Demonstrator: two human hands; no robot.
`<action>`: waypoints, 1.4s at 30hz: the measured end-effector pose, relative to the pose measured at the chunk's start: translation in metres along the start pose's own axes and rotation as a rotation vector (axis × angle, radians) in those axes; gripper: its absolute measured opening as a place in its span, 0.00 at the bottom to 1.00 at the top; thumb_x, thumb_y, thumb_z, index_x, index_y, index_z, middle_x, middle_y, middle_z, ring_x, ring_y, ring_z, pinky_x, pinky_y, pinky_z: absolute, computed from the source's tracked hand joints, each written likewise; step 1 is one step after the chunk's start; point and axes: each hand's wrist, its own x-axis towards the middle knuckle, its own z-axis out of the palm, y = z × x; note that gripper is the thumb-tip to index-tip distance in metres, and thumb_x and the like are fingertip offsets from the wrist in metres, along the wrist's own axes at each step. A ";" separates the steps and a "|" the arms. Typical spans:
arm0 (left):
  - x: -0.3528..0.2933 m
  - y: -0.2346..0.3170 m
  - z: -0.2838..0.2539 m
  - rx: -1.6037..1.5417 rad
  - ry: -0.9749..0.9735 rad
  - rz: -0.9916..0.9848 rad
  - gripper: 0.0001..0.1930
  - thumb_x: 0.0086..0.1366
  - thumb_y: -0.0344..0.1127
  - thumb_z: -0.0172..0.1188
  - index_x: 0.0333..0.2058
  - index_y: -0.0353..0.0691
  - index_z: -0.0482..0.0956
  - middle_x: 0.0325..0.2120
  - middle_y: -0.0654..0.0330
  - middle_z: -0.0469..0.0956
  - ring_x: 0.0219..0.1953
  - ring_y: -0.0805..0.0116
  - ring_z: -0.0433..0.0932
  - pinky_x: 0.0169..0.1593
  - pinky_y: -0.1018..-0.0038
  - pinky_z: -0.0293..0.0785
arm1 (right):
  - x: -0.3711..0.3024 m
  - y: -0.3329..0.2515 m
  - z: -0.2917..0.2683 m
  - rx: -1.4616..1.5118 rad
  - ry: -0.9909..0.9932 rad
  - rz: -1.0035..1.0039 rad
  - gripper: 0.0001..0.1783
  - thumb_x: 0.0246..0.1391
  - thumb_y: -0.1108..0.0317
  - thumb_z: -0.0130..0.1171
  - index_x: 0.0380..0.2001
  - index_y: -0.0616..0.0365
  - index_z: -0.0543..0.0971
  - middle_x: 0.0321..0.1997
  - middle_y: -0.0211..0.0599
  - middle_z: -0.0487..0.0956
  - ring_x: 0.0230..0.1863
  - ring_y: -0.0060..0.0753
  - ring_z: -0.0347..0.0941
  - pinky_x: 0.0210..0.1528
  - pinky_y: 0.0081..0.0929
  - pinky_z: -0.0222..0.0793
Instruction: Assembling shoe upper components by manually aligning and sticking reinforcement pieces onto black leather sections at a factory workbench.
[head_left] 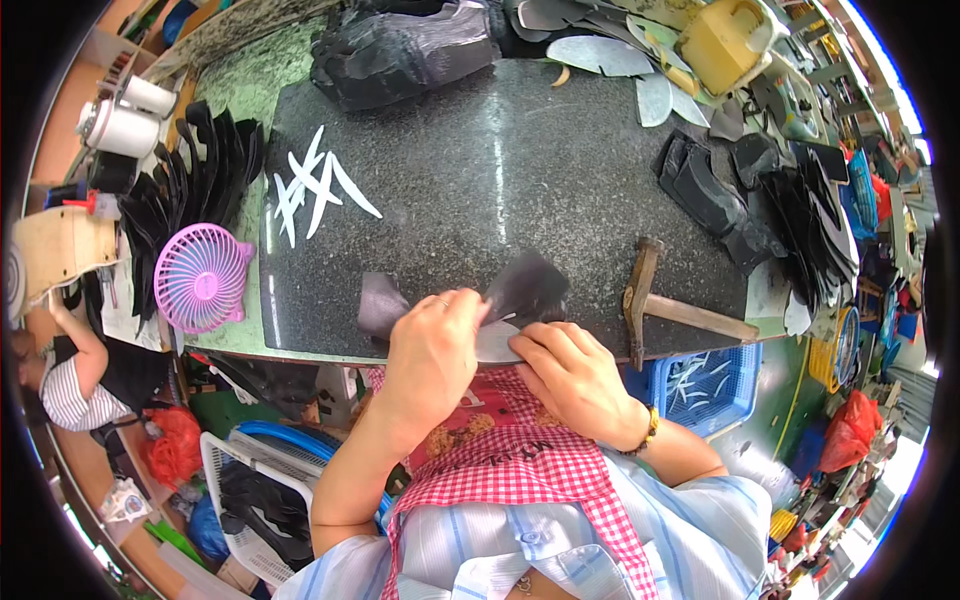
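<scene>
At the near edge of the dark stone slab, both my hands work on a black shoe-upper piece [527, 285] with a pale grey backing showing along its near side. My left hand [432, 350] is closed, its fingertips pinching the piece's left edge. On the right edge, my right hand [580, 378] grips with curled fingers close to the pale part. The dark flap between the hands stands up and looks slightly blurred. Another dark, shiny piece [381, 304] shows just beyond my left hand; whether it is joined to the first is hidden.
A hammer [695, 311] lies right of my right hand. Several white strips [318, 188] lie crossed at the slab's left. A purple fan [205, 278] stands further left beside stacked black pieces [190, 165]. A blue basket [712, 385] sits below the right edge. Another person [95, 375] is far left.
</scene>
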 end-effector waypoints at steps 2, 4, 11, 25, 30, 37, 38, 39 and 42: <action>0.004 0.000 0.001 -0.005 0.026 -0.153 0.08 0.66 0.31 0.59 0.39 0.33 0.77 0.33 0.46 0.80 0.35 0.46 0.80 0.38 0.57 0.73 | -0.002 0.001 0.005 0.027 -0.007 0.041 0.18 0.51 0.68 0.64 0.46 0.61 0.77 0.47 0.39 0.75 0.46 0.42 0.73 0.50 0.34 0.72; 0.008 0.001 -0.001 -0.030 0.028 -0.109 0.09 0.66 0.32 0.60 0.40 0.32 0.77 0.33 0.47 0.80 0.36 0.47 0.80 0.39 0.58 0.74 | -0.001 -0.001 0.003 0.091 0.001 0.073 0.21 0.52 0.66 0.64 0.49 0.63 0.76 0.48 0.41 0.73 0.47 0.44 0.72 0.51 0.34 0.71; 0.011 0.003 -0.006 -0.008 -0.056 -0.067 0.10 0.59 0.32 0.66 0.38 0.33 0.81 0.33 0.51 0.81 0.39 0.51 0.81 0.42 0.63 0.75 | 0.001 -0.007 0.007 0.103 -0.008 0.179 0.29 0.53 0.64 0.63 0.57 0.64 0.72 0.50 0.46 0.71 0.48 0.47 0.70 0.52 0.39 0.70; -0.027 -0.002 0.024 0.644 -0.084 0.521 0.14 0.56 0.31 0.57 0.40 0.29 0.79 0.45 0.38 0.80 0.50 0.41 0.79 0.58 0.53 0.73 | 0.033 0.000 -0.010 0.248 0.113 0.425 0.07 0.53 0.71 0.61 0.31 0.60 0.72 0.27 0.47 0.73 0.31 0.55 0.74 0.32 0.43 0.70; -0.030 0.000 0.025 0.659 -0.069 0.488 0.21 0.57 0.31 0.54 0.49 0.28 0.78 0.44 0.35 0.80 0.49 0.39 0.79 0.58 0.51 0.72 | 0.034 0.010 -0.028 0.459 -0.008 0.431 0.08 0.51 0.73 0.60 0.25 0.64 0.72 0.26 0.44 0.73 0.26 0.47 0.74 0.30 0.38 0.69; -0.027 0.006 0.031 0.756 -0.101 0.513 0.22 0.56 0.30 0.54 0.48 0.24 0.78 0.41 0.31 0.80 0.46 0.36 0.81 0.56 0.46 0.72 | 0.058 0.001 -0.016 0.021 -0.002 0.601 0.13 0.58 0.67 0.60 0.26 0.64 0.70 0.24 0.51 0.75 0.24 0.52 0.75 0.28 0.40 0.70; -0.026 0.007 0.031 0.747 -0.096 0.513 0.22 0.56 0.30 0.54 0.48 0.24 0.78 0.41 0.31 0.80 0.46 0.36 0.81 0.56 0.46 0.72 | 0.059 -0.002 -0.019 0.026 -0.047 0.626 0.10 0.57 0.68 0.60 0.30 0.64 0.73 0.25 0.49 0.75 0.30 0.53 0.75 0.33 0.40 0.71; -0.026 0.009 0.031 0.759 -0.110 0.505 0.22 0.56 0.30 0.54 0.48 0.24 0.78 0.41 0.31 0.80 0.45 0.36 0.81 0.56 0.47 0.72 | 0.056 -0.002 -0.021 0.017 -0.055 0.625 0.10 0.57 0.68 0.60 0.30 0.64 0.73 0.25 0.49 0.75 0.30 0.53 0.75 0.33 0.40 0.71; -0.023 0.012 0.031 0.779 -0.147 0.495 0.22 0.56 0.30 0.54 0.48 0.24 0.78 0.41 0.30 0.80 0.45 0.36 0.81 0.55 0.47 0.72 | 0.047 -0.005 -0.027 0.213 -0.126 0.396 0.10 0.54 0.69 0.61 0.36 0.63 0.77 0.26 0.46 0.76 0.41 0.49 0.74 0.43 0.41 0.70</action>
